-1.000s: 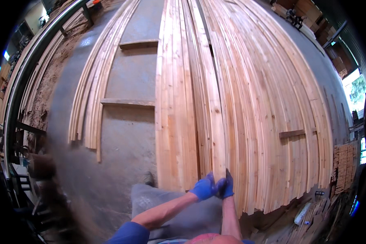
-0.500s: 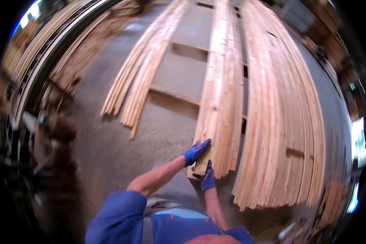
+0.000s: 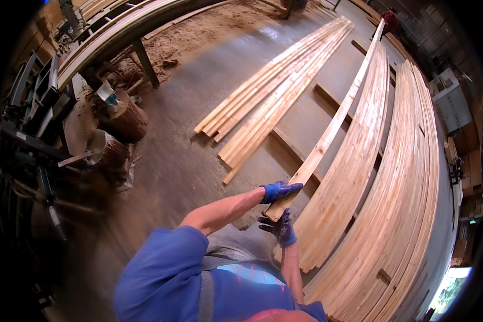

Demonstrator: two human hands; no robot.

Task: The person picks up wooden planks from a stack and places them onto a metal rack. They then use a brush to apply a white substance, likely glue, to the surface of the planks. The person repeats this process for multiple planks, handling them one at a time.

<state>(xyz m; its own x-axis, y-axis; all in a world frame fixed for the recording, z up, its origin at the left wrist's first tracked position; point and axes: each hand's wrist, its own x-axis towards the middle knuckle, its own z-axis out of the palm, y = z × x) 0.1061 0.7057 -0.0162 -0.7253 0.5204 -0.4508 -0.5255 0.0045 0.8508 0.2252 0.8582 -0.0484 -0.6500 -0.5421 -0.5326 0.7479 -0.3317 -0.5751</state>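
Note:
A long pale wooden board [image 3: 323, 144] runs from me to the far end of the stacks, lifted clear of them. Over its left edge, close to the near end, my blue-gloved left hand [image 3: 280, 191] grips the wood. My right hand [image 3: 282, 227], in a dark blue glove, is at the right side of that same end, its fingers spread and partly under the board; whether it bears weight is hard to tell. Beside it on the right lies a stack of similar boards [image 3: 344, 206]. To the left, a smaller group of boards [image 3: 276, 102] rests across wooden bearers.
A co-worker in red [image 3: 390, 21] stands at the board's far end. A wider stack of boards [image 3: 394, 214] lies further right. Wooden bearers [image 3: 290, 146] cross the concrete floor. At left are log stumps [image 3: 124, 115], a metal-framed bench [image 3: 145, 61] and sawdust [image 3: 198, 35].
The board has come up off the middle stack and swung left, held at my end. My view has turned, and my right hand's fingers have spread apart.

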